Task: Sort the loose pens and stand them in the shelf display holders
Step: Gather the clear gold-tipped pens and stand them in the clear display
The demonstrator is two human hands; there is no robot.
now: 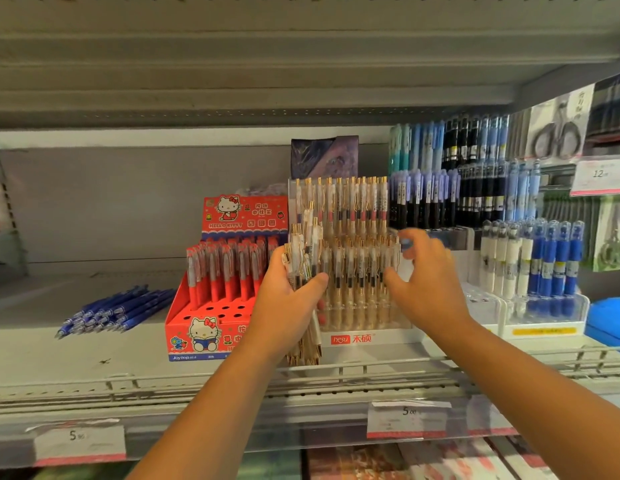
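Observation:
My left hand (pixel 287 303) grips a bundle of white-and-gold pens (pixel 303 251), upright, just left of the clear tiered holder (pixel 364 320) full of the same pens. My right hand (pixel 422 275) is raised in front of that holder's right side with fingers curled; something small and blue shows at its fingertips, too blurred to identify. A loose pile of blue pens (pixel 118 311) lies flat on the shelf at the left. The red Hello Kitty holder (pixel 215 313) has empty holes in its front rows.
More clear holders with blue, white and black pens (pixel 530 265) stand to the right. A wire rail (pixel 336 370) runs along the shelf's front edge, with price tags (pixel 405 419) below. Scissors packs (pixel 557 129) hang at the far right.

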